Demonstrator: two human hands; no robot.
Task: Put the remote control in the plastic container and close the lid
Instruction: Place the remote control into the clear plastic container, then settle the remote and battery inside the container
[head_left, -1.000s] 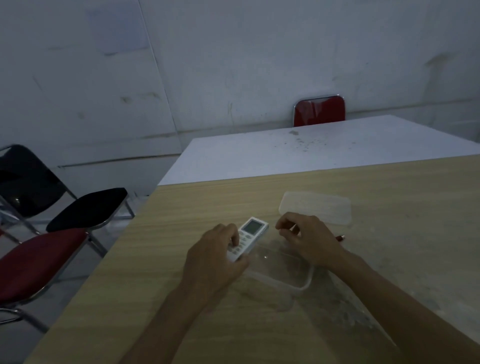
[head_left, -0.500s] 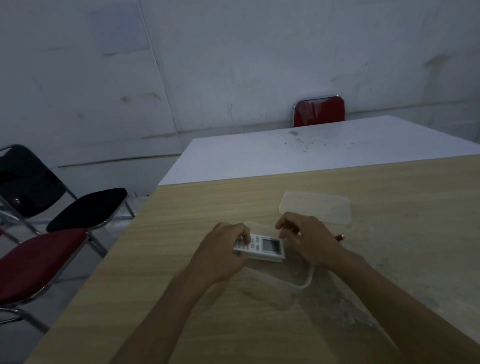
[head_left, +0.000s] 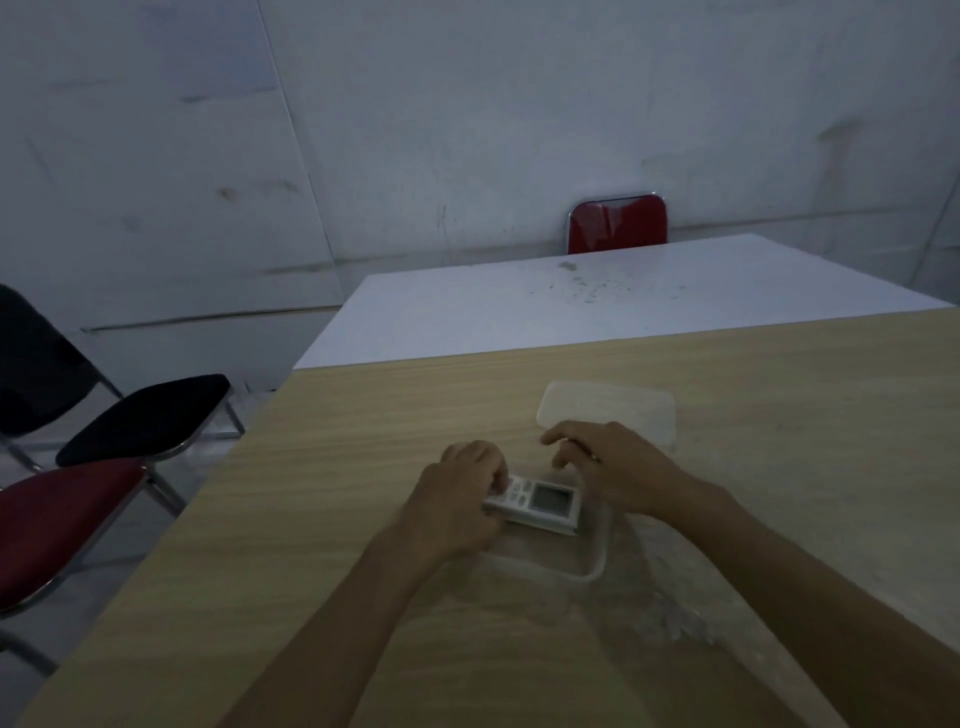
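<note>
A pale, scuffed wall (head_left: 467, 130) fills the upper half of the view. Below it a long wooden table with a light grain (head_left: 363, 597) takes up most of the lower frame, and a white-topped table (head_left: 597, 306) butts against its far edge. At the left stand two folding chairs with metal frames, one with a black padded seat (head_left: 145, 415) and one with a red padded seat (head_left: 57, 525). A third chair shows only its red backrest (head_left: 617, 224) behind the white table.

On the wooden table, near its middle, lies a clear rectangular plastic container (head_left: 597, 561) with rounded corners, open at the top. Its flat translucent plastic lid (head_left: 608, 408) lies apart from it on the table, just beyond the right hand.

The white remote control with a small grey screen (head_left: 535, 501) is inside the outline of the container, lying crosswise with the screen end toward the right. Whether it rests on the bottom or is held a little above it cannot be told.

The left hand (head_left: 457, 504) grips the button end of the remote, fingers curled over the top and thumb underneath. The right hand (head_left: 613, 467) is at the far right edge of the container, fingers bent and loosely together; whether they pinch the rim cannot be told in the dim light. A small dark slender thing, unclear, shows by its fingers.
</note>
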